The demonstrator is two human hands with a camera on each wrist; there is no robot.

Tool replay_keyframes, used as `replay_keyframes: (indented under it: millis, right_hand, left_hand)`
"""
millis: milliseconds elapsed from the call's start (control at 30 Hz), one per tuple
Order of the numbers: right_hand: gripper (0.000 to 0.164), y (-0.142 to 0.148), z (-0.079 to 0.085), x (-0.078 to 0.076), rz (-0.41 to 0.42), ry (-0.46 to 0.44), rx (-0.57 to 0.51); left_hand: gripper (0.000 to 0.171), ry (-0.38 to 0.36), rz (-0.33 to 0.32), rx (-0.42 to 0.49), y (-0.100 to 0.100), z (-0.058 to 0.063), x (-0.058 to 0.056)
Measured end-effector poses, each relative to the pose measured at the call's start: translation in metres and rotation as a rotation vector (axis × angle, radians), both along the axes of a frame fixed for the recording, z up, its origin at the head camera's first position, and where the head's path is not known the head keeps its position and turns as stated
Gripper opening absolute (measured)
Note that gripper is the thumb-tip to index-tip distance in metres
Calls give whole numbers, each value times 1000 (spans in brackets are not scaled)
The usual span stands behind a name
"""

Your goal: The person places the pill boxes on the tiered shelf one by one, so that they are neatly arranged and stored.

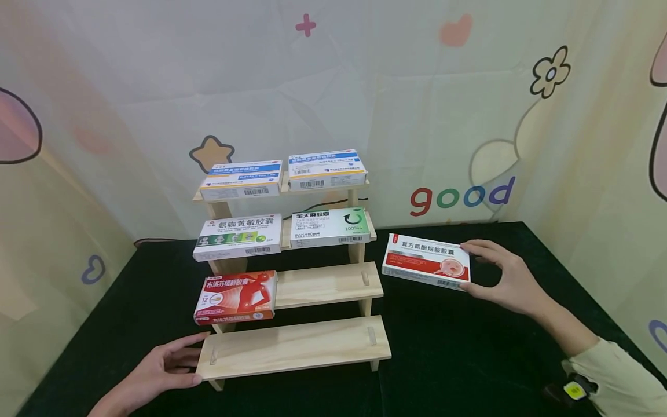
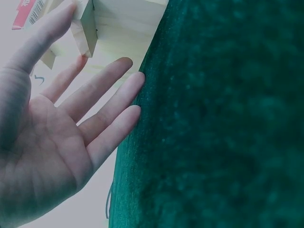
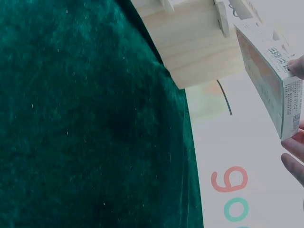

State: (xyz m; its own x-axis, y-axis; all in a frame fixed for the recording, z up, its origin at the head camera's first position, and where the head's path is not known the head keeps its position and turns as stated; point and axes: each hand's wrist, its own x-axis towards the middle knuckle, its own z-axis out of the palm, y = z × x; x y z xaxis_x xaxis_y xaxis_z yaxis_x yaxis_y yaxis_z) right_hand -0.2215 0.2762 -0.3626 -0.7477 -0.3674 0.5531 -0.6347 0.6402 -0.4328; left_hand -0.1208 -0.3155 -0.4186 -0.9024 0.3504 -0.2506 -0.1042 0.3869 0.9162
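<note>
My right hand (image 1: 508,281) pinches a white and red medicine box (image 1: 424,263) by its right end, thumb at the near edge and fingers at the far edge. The box is held up to the right of a stepped wooden rack (image 1: 302,347), apart from it. My left hand (image 1: 161,368) is at the left end of the lowest step, thumb and index finger holding its two corners; the other fingers extend loosely in the left wrist view. A red medicine box (image 1: 237,298) lies on the left of the second step from the bottom.
A white-green box (image 1: 237,238) and a green-white box (image 1: 330,227) lie on the third step. Two blue-white boxes (image 1: 242,179) (image 1: 327,171) lie on the top step. Dark green cloth (image 1: 458,353) covers the table; a printed curtain (image 1: 333,81) hangs behind.
</note>
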Motion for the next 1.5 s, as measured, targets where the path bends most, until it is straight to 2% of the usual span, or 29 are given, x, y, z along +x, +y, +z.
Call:
replay_keyframes:
  millis: [333, 667, 900, 1133, 1500]
  right_hand:
    - [65, -12, 7, 12, 120, 24, -38]
    - [64, -25, 7, 11, 164, 10, -40]
    - [64, -30, 6, 10, 157, 11, -41]
    - [64, -30, 8, 13, 170, 18, -55]
    - [64, -38, 7, 18, 205, -19, -56]
  left_hand:
    - [67, 0, -5, 12, 0, -2, 0]
    - [67, 10, 5, -6, 1, -2, 1]
    - [67, 6, 1, -1, 1, -1, 2]
    - [68, 16, 8, -9, 1, -1, 0]
    - [68, 18, 6, 6, 0, 0, 0]
